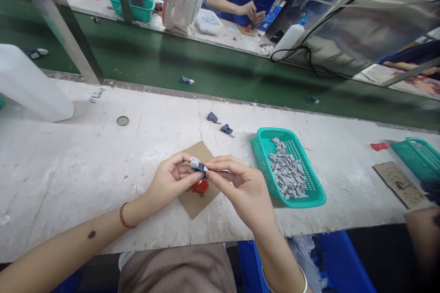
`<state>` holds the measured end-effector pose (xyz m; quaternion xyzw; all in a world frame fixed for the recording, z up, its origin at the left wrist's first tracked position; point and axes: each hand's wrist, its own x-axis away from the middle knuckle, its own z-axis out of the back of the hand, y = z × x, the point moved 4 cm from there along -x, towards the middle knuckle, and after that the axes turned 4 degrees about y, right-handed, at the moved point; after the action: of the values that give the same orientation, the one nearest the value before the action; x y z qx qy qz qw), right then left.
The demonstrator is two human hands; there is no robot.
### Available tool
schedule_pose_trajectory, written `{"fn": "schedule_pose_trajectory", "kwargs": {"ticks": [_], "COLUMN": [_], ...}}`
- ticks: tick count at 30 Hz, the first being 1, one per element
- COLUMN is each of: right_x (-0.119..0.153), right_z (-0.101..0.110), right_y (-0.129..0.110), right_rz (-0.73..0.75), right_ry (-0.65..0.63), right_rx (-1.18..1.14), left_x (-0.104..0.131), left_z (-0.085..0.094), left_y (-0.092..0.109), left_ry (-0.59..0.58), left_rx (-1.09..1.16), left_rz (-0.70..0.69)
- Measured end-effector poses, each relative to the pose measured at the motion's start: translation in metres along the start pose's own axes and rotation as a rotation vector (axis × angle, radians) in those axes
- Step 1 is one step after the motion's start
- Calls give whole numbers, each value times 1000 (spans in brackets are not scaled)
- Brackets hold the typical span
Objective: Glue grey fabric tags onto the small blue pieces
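Note:
In the middle of the view my left hand (168, 178) pinches a small dark blue plastic part (199, 169) with a whitish end. Closed at the other end of the part, my right hand (247, 187) has a small light piece between thumb and fingers, mostly hidden by the fingertips. Just below the fingers sits a red cap (201, 186) that looks wet inside, on a piece of cardboard (192, 208) with dark stains. To the right stands a green basket (263, 165) with many small grey pieces (288, 171). Two dark blue parts (227, 129) lie beyond my hands.
A green conveyor belt (144, 64) runs behind the table, carrying a few blue parts (187, 81). On the left are a white jug (30, 87) and a bottle cap (123, 121). Another cardboard piece (398, 185) lies right, near someone's arm. Co-workers sit across the belt.

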<state>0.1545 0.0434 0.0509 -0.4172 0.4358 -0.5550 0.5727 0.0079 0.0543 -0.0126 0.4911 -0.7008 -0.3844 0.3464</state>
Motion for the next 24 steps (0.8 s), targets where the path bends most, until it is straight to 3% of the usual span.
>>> {"fn": "schedule_pose_trajectory", "kwargs": {"ticks": [8,13,17,20,22,24], "right_x": [-2,0,4,3,1,-1], "right_z": [3,-4,-16,-22,-18,1], "right_y": [14,25,25,23,22,22], "right_rz": [-169,-234,-151,-76,-40,11], "right_ry": [-73,17,119,98,33,31], "right_rx": [-188,-256,-223,-229,-205,-100], "left_x": [1,1,-2,-7,-13,-21], "left_z": [0,-1,0,3,9,19], "left_y": [1,1,-3,-5,-2,6], "left_ry": [21,10,20,69,107,159], "left_rx": [-13,-22,-23,-39,-78,-157], "left_rz": [8,44,59,58,36,-19]}}
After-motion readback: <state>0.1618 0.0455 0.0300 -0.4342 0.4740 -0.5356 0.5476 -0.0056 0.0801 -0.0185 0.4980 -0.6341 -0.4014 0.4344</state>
